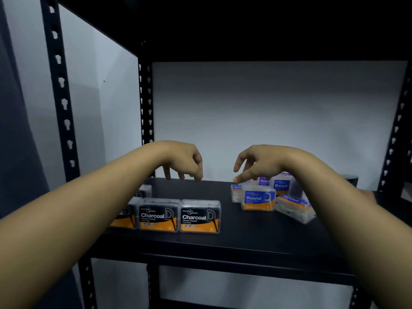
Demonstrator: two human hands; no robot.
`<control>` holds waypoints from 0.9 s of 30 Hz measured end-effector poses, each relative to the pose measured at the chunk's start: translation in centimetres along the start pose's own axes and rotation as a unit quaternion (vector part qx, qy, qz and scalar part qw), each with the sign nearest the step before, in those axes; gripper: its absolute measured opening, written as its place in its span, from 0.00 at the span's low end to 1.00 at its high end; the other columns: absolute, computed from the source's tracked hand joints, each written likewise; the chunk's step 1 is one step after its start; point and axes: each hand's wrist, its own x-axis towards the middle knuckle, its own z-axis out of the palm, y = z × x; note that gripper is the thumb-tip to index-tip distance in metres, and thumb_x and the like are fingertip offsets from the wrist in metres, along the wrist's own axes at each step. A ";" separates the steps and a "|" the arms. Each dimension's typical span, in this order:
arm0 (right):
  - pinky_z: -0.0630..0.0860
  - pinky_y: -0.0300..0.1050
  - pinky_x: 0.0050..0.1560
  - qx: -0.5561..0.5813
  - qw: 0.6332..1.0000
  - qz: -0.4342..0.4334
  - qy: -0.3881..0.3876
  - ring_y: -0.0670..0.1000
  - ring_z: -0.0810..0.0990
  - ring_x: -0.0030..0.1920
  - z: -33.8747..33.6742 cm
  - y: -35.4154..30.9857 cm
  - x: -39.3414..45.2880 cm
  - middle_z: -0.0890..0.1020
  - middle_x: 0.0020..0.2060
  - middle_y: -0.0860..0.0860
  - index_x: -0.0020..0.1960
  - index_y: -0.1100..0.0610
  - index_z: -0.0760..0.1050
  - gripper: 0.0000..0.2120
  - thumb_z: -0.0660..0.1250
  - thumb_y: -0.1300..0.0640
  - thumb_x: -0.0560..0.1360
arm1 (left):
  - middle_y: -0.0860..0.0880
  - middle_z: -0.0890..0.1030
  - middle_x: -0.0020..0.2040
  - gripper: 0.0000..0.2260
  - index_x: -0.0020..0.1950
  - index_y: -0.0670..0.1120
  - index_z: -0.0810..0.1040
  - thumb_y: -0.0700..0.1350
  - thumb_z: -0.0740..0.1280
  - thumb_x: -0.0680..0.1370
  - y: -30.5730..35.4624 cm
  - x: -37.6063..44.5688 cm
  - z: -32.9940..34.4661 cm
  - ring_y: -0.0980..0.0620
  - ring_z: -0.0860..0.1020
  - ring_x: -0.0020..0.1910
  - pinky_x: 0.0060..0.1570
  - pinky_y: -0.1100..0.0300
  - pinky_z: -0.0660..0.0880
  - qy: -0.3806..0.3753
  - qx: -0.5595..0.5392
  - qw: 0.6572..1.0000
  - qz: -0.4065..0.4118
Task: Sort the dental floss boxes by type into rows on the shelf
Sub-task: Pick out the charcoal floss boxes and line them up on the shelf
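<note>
On the shelf (234,233) at about 7 o'clock, three Charcoal boxes (200,216) stand in a front row with another box (144,191) behind, so that type looks mostly sorted. Toward 3 o'clock the Round boxes (258,200) and a Smooth box (264,181) lie jumbled, some tilted, and need rows. Left hand (181,160) and right hand (259,162) hover above, fingers loosely curled, holding nothing

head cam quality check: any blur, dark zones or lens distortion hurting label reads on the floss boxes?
Head view: dim overall, top of frame black. The front Charcoal boxes and one Round box read sharply; the tilted blue box at right is smeared, the rear blue boxes soft. Wide-angle bowing bends the shelf uprights. Both hands, left hand and right hand, hover empty.
</note>
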 end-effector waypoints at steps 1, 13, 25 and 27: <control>0.81 0.45 0.42 -0.016 1.000 0.013 0.002 0.49 0.84 0.49 -0.3 0.8 -0.2 0.84 0.53 0.46 0.60 0.46 0.78 0.20 0.76 0.40 0.71 | 0.51 0.83 0.53 0.09 0.52 0.51 0.85 0.49 0.74 0.73 0.8 0.2 0.1 0.49 0.85 0.51 0.46 0.45 0.85 -0.010 0.006 1.000 -0.002; 0.75 0.42 0.36 -0.038 0.998 0.039 0.012 0.49 0.81 0.40 -3.9 9.2 -3.2 0.83 0.43 0.48 0.55 0.46 0.79 0.17 0.77 0.42 0.71 | 0.50 0.84 0.48 0.10 0.52 0.50 0.85 0.51 0.74 0.72 11.5 3.4 1.3 0.51 0.82 0.48 0.46 0.46 0.85 0.014 0.048 0.999 0.013; 0.83 0.53 0.53 -0.058 0.996 0.050 0.046 0.50 0.84 0.46 -6.0 18.4 -6.5 0.86 0.45 0.47 0.52 0.43 0.79 0.17 0.77 0.38 0.68 | 0.51 0.83 0.50 0.10 0.53 0.51 0.84 0.51 0.74 0.73 20.3 8.1 4.1 0.51 0.81 0.44 0.44 0.51 0.85 0.064 0.043 0.996 0.044; 0.82 0.52 0.54 -0.058 0.996 0.059 0.042 0.50 0.84 0.47 -6.0 20.1 -6.7 0.86 0.47 0.47 0.52 0.43 0.79 0.18 0.77 0.37 0.67 | 0.51 0.83 0.48 0.09 0.50 0.52 0.84 0.51 0.74 0.72 21.4 9.1 4.8 0.51 0.81 0.41 0.43 0.52 0.85 0.086 0.028 0.995 0.052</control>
